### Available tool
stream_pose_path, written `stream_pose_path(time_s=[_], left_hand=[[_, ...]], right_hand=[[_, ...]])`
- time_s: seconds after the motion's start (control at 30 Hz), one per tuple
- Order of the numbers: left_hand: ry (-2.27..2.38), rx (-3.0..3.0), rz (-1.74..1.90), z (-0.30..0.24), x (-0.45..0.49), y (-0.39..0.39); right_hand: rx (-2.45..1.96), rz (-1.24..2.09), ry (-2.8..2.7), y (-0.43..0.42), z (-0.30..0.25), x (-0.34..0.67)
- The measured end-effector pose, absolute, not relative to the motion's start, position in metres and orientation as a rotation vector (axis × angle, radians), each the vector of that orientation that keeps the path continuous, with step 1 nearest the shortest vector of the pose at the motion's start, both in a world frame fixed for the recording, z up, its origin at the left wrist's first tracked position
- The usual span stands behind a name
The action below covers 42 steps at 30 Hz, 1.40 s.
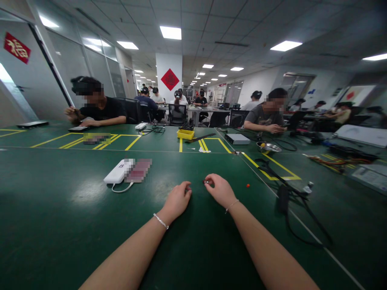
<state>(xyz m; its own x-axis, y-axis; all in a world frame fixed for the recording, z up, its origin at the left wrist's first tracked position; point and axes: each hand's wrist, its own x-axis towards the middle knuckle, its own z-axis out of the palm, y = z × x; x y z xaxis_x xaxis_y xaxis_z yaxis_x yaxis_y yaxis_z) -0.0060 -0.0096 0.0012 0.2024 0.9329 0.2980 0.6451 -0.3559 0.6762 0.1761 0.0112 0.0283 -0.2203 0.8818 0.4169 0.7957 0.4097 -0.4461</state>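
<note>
Both my forearms reach out over a green table [60, 209]. My left hand [177, 200] rests on the tabletop with its fingers curled under, and what they hold, if anything, is hidden. My right hand [219, 189] lies just to its right, fingertips pinched on a tiny dark object [206, 182] that I cannot name. A small red piece [248, 185] lies on the table to the right of my right hand. Each wrist wears a thin bracelet.
A white power bank [117, 172] with a cable lies ahead to the left. Black cables and a black device [283, 198] lie at the right. Farther off are a yellow tray [185, 134], a metal bowl [268, 148] and a white box [237, 138]. Several people sit at the tables beyond.
</note>
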Motion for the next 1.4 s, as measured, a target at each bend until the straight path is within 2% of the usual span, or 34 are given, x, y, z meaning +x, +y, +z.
stream_pose_path(time_s=[0.13, 0.37, 0.47, 0.63, 0.73, 1.03, 1.2, 1.4], left_hand=[[1.253, 1.810, 1.091, -0.004, -0.002, -0.005], [1.042, 1.360, 1.130, 0.000, -0.003, 0.000], [0.981, 1.194, 1.203, 0.003, -0.006, 0.000], [0.892, 0.983, 1.271, 0.003, -0.009, 0.001], [0.862, 0.869, 1.247, 0.004, -0.009, 0.001], [0.856, 0.842, 1.221, 0.003, -0.011, 0.001], [0.845, 0.815, 1.244, 0.004, -0.011, 0.002], [0.781, 0.773, 1.224, 0.002, -0.011, 0.002]], right_hand=[[-1.216, 0.060, -2.213, -0.001, 0.025, 0.151], [-1.152, 0.060, -2.299, -0.005, 0.025, 0.144], [-1.388, 0.014, -2.183, 0.005, 0.024, 0.162], [-2.045, -0.141, -1.827, 0.024, 0.017, 0.219], [-2.315, -0.091, -1.631, 0.030, 0.012, 0.255], [-2.498, 0.101, -1.591, 0.030, 0.012, 0.289], [-2.158, 0.287, -1.589, 0.033, 0.020, 0.264], [-1.279, 1.138, -1.359, 0.022, 0.026, 0.190]])
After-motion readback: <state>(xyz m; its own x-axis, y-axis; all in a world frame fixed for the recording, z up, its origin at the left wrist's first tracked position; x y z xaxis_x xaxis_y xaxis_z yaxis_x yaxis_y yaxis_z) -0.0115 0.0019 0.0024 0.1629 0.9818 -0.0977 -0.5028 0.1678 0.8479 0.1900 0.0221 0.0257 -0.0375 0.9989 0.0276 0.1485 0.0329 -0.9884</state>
